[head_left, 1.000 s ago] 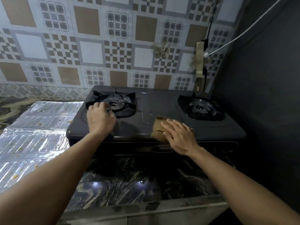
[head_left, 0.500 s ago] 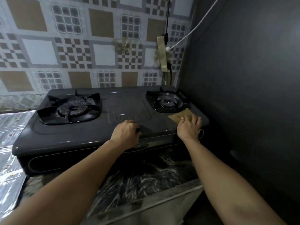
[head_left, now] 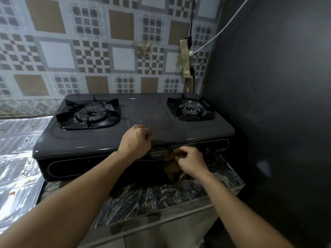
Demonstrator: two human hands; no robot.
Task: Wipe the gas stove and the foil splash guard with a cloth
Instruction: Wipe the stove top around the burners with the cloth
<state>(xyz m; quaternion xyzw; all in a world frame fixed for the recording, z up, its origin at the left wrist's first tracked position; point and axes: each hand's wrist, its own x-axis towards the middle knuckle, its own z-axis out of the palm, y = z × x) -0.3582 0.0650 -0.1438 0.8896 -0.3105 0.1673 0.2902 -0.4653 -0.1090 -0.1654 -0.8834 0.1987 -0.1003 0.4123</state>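
Note:
A dark grey two-burner gas stove [head_left: 188, 131] stands on a marbled counter against a tiled wall. My left hand [head_left: 136, 142] rests with curled fingers on the stove's front edge near the middle and holds nothing. My right hand [head_left: 189, 161] is in front of the stove's control panel and pinches a brown cloth [head_left: 171, 167], which hangs bunched below the stove's top edge. The foil splash guard [head_left: 16, 158] lies flat on the counter left of the stove, with small food specks on it.
A dark wall [head_left: 277, 86] stands close on the right of the stove. A power strip [head_left: 185, 59] with black and white cables hangs on the tiled wall behind the right burner. The marbled counter [head_left: 161, 194] ends in an edge near me.
My right hand has come off the stove's right front corner and now holds the cloth bunched in front of the control panel. My left hand stays at the front edge. The view shifted.

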